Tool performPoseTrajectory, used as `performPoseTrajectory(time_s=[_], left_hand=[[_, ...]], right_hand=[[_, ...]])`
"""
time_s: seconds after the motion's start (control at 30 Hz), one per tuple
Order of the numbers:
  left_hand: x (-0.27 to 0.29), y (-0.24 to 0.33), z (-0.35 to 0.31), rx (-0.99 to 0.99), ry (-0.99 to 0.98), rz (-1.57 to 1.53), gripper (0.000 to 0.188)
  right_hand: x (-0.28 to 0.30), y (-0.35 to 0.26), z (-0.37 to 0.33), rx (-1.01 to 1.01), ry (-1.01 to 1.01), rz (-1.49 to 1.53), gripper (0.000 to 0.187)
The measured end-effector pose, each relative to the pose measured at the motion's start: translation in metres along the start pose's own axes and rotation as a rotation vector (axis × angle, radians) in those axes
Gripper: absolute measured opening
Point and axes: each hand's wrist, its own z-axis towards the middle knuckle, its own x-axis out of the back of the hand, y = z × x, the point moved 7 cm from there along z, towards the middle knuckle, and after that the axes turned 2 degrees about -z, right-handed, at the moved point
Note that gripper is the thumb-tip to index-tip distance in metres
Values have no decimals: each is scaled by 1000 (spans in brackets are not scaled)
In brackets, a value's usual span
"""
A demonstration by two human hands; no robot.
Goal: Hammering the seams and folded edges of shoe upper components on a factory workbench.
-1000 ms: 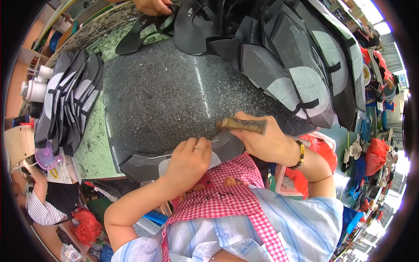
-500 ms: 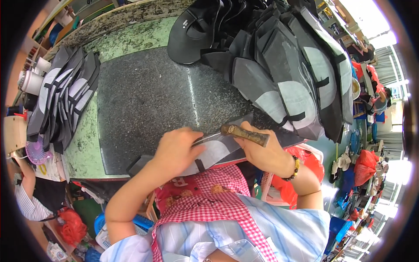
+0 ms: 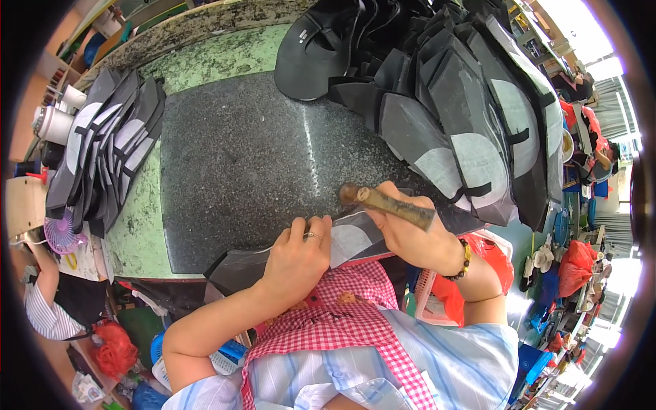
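Observation:
A dark grey panel with a pale grey rounded patch (image 3: pixel 352 236) lies along the near edge of the black speckled slab (image 3: pixel 232 150). My left hand (image 3: pixel 301 256) is closed over this panel's middle, its fingers bent together at the far edge; its thumb is hidden. In my right hand (image 3: pixel 417 239), a hammer (image 3: pixel 396 207) is gripped by its worn wooden handle. The hammer's rounded brown head is just above the panel's far edge, to the right of my left fingers. I cannot tell whether it touches.
Similar panels are heaped at the right (image 3: pixel 471 154), beside black curved pieces (image 3: pixel 311 58). Another stack of panels (image 3: pixel 102 150) stands on the green worktop (image 3: pixel 133 236) at left. A pink basket with a red bag (image 3: pixel 488 263) is below the right edge. Another person's arm (image 3: pixel 46 270) shows far left.
My left hand has shifted right and rolled over, its fingers now bent over the panel's far edge. The hammer has tilted, bringing its head into sight. The panel's dark strap is now covered.

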Motion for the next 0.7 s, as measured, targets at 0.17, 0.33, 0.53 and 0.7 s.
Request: performPoseTrajectory(time_s=[0.17,0.33,0.53,0.7], left_hand=[[4,-46,-18,188,-14,-595,32],[15,-15,-27,15,160,-116,26],[10,-48,-38,115,13,-499,25],[12,-62,-51,195,83,-606,17]], right_hand=[[-24,-6,-11,-24,-171,-159,25],[-24,-19,3,131,-175,-121,32],[-38,-16,13,141,-291,-140,33],[-56,-42,6,73,-362,-73,36]])
